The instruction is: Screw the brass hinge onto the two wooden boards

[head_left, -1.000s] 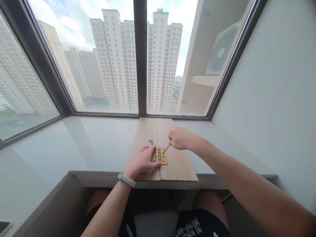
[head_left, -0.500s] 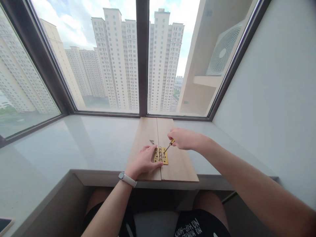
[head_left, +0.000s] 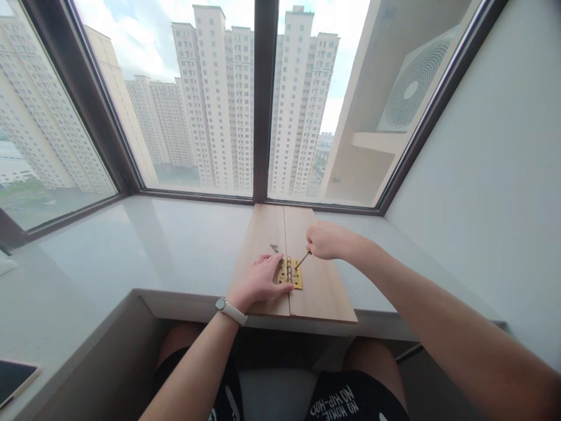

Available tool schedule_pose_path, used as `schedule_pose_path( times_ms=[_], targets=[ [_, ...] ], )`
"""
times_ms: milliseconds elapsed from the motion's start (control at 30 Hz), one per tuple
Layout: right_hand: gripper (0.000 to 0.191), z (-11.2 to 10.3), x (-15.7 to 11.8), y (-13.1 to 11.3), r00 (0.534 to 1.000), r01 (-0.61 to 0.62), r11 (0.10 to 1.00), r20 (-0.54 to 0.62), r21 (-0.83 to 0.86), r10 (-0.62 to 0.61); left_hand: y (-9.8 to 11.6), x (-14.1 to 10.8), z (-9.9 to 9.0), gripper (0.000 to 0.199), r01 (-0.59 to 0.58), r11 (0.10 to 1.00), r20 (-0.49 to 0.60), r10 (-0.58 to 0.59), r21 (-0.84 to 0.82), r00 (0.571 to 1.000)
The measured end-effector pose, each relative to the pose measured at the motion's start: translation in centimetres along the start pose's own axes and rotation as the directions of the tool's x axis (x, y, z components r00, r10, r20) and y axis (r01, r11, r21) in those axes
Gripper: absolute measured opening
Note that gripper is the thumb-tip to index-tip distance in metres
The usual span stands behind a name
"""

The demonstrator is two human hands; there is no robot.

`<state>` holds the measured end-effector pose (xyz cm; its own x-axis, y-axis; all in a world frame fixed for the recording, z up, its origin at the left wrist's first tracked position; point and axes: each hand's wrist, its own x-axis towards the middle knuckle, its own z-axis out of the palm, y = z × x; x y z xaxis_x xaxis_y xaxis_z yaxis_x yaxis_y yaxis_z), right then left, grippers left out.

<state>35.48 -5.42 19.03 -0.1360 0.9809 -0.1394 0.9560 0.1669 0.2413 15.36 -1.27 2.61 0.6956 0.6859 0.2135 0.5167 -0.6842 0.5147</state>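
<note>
A gold hinge [head_left: 298, 280] lies across the seam between two light wooden boards [head_left: 322, 292]. My left hand [head_left: 265, 280] rests on the left board with thumb and fingers spread around the hinge, pressing on its edges. My right hand [head_left: 326, 240] is closed around the handle of a screwdriver [head_left: 303, 260]. The screwdriver slants down to the left, its tip at the hinge's right leaf. Several small screws [head_left: 274, 248] lie on the left board just beyond my left hand.
The boards lie on a white sill [head_left: 188, 240] reaching to the dark window frame [head_left: 262, 117]. A dark flat device [head_left: 15, 380] lies at the lower left. A white wall [head_left: 491, 175] rises at the right. My legs are below the sill's edge.
The whole view has shifted slightly, bringing more of the dark device into sight. My right fist has turned around the screwdriver handle, now hiding most of it. My left hand keeps its place at the hinge.
</note>
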Motion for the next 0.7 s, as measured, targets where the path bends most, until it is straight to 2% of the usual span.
schedule_pose_path(
  times_ms=[167, 433, 533, 700],
  targets=[
    [0.035, -0.5, 0.4, -0.4, 0.989, -0.104, 0.994, 0.110, 0.013, 0.102, -0.1, 0.1, 0.2, 0.091, 0.000, 1.000, 0.004, 0.000, -0.008, 1.000],
    [0.016, -0.1, -1.0, 0.0, 0.993, 0.115, 0.993, -0.022, 0.014, -0.115, -0.3, 0.1, 0.3, 0.092, 0.000, 1.000, -0.009, 0.000, -0.010, 1.000],
    [0.015, 0.1, -1.0, 0.1, 0.992, 0.118, 0.993, -0.053, 0.020, -0.117, -0.4, 0.1, 0.4, 0.091, -0.009, 1.000, -0.014, 0.009, -0.006, 1.000],
    [0.017, 0.1, -0.6, 0.4, 0.998, 0.050, 0.994, -0.030, 0.101, -0.047, -0.3, 0.1, 0.4, 0.092, 0.004, 1.000, -0.004, -0.004, -0.003, 1.000]
  ],
)
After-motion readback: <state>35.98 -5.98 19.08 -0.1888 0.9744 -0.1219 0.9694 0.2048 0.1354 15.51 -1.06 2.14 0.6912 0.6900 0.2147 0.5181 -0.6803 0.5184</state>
